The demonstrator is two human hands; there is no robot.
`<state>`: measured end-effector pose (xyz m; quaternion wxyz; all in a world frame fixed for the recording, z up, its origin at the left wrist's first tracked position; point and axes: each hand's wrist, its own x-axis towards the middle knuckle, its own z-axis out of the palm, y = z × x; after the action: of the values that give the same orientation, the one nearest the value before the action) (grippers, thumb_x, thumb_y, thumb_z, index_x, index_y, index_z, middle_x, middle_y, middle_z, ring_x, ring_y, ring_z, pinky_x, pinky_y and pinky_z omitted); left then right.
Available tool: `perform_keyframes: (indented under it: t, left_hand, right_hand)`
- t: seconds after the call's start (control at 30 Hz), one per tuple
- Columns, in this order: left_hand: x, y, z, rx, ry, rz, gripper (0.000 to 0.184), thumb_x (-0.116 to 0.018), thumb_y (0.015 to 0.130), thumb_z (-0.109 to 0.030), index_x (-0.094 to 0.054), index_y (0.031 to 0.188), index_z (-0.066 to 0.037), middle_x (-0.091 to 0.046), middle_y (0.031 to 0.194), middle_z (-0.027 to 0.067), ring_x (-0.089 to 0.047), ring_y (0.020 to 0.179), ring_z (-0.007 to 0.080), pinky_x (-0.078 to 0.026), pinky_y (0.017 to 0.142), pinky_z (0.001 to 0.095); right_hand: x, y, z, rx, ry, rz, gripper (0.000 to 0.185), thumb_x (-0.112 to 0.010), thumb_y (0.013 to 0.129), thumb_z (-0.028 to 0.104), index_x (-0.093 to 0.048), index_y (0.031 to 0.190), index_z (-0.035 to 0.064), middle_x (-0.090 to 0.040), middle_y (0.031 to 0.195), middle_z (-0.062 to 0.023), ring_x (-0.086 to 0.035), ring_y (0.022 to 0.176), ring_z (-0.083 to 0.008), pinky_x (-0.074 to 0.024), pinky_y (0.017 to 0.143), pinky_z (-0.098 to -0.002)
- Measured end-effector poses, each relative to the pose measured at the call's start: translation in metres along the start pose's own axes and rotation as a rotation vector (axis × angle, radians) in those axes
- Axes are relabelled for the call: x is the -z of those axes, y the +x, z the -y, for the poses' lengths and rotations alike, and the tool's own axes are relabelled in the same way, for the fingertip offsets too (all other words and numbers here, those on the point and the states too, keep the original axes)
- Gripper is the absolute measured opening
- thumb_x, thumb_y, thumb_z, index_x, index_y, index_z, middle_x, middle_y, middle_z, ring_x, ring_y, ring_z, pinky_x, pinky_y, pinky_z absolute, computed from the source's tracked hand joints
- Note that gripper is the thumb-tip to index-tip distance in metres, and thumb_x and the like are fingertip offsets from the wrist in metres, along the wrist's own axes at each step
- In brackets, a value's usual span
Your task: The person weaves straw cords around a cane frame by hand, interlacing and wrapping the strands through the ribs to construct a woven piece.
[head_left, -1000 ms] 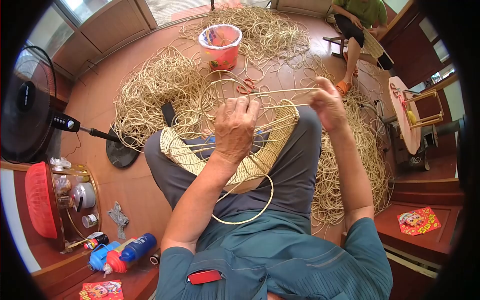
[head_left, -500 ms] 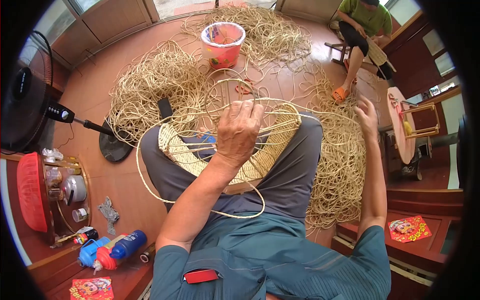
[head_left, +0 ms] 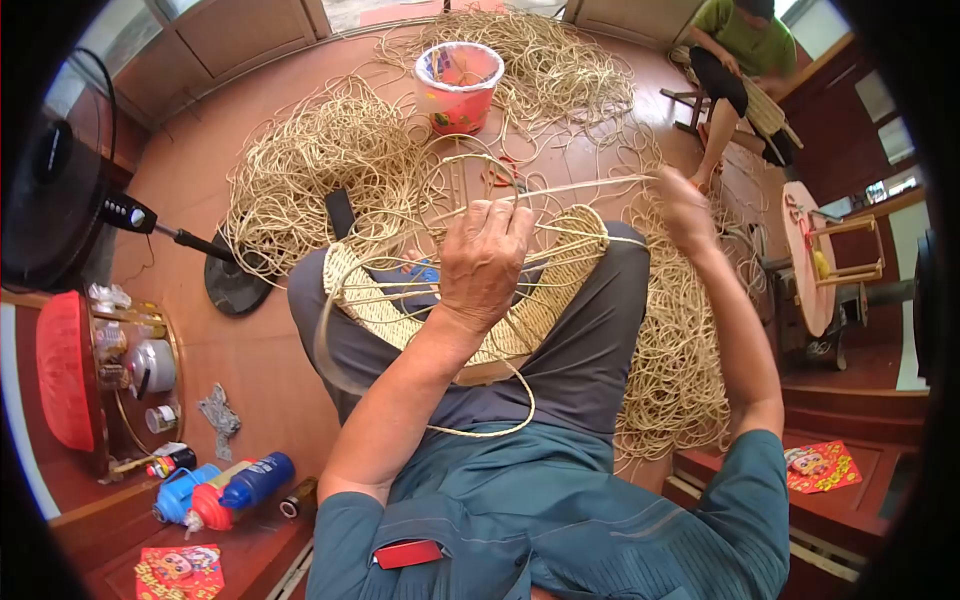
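A partly woven seat [head_left: 545, 310] of straw-coloured cord rests across my lap, with a wooden edge towards me and loose strands spanning its open middle. My left hand [head_left: 485, 265] is closed over the strands at its centre; the fingertips are bent down and partly hidden. Off to the right, my right hand [head_left: 688, 215] is raised and blurred, closed on a cord [head_left: 590, 185] that runs fairly straight back towards the left hand. Another loop of cord [head_left: 490, 433] hangs over my lap, and a blurred strand curves down at the left.
Cord piles [head_left: 330, 180] lie left, behind and right. A pink bucket [head_left: 460, 95] and red-handled scissors [head_left: 500, 172] are ahead. A fan [head_left: 60, 210] stands left, near bottles [head_left: 255, 482]. Another person [head_left: 745, 50] sits far right by a round table [head_left: 812, 260].
My right hand has moved left and closed on the cord, which is now drawn straight. The cord loop at the left has swung inward. My left hand stays on the strands.
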<state>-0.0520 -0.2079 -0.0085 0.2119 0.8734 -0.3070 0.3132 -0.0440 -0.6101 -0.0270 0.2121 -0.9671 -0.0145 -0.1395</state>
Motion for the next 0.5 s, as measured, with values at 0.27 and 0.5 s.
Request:
perform_keyframes:
  t: [0.27,0.5]
  left_hand:
    - [-0.008,-0.002,0.000,-0.013,-0.029,-0.020,0.021,-0.073,0.086,-0.009,-0.072,0.107,-0.012,-0.071,0.105,0.0061,-0.069,0.106,0.0274,-0.057,0.093,0.0423]
    - [0.004,0.001,0.001,-0.009,-0.022,0.029,0.021,-0.071,0.087,-0.009,-0.071,0.108,-0.012,-0.071,0.107,0.0063,-0.069,0.107,0.0282,-0.056,0.091,0.0424]
  right_hand:
    - [0.191,-0.166,-0.313,-0.642,-0.487,-0.180,0.047,-0.059,0.117,0.033,-0.075,0.147,0.0025,-0.081,0.133,-0.0167,-0.075,0.125,-0.0296,-0.0574,0.105,-0.0417]
    - [0.007,-0.006,0.108,-0.024,0.450,0.158,0.037,-0.071,0.109,0.007,-0.073,0.146,0.0049,-0.080,0.135,-0.0121,-0.075,0.128,-0.0238,-0.0570,0.114,-0.0392]
